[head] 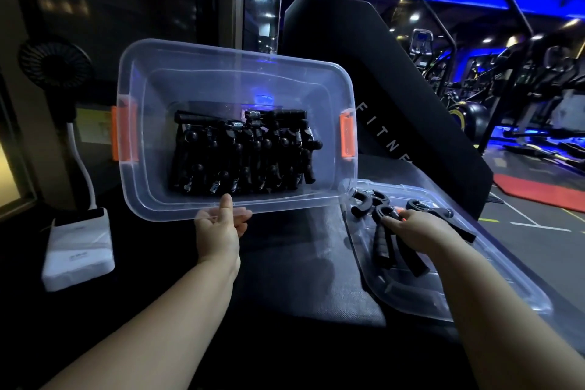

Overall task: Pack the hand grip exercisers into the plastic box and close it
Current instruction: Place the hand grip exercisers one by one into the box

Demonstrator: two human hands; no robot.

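Box point(152, 174): clear plastic, no lid on, tipped so its open side faces the camera. Orange latches point(347, 139) on both short ends.

Inside box: packed exercisers point(243, 152), black with metal springs, standing in close rows against the bottom. Exact count can't be made out.

Left hand point(220, 226): at the near long rim of the box, about mid-length. Thumb lies up over the rim and the fingers are curled beneath it, so the rim is pinched between them.

Lid point(443, 288): clear, flat on the dark padded bench point(285, 263), just right of the box, its far corner under the box's right end.

On lid: held exerciser point(384, 250), handles pointing toward the camera. Right hand point(418, 228) has its fingers closed round the spring end. Two loose exercisers point(368, 203) also lie on the lid, one nearer the box, one beyond the right hand.

Left of box: small black fan point(57, 65) on a white neck, and a white block point(79, 250) nearer the camera.

Behind box: slanted black pad point(395, 104) with white lettering, partly hidden.
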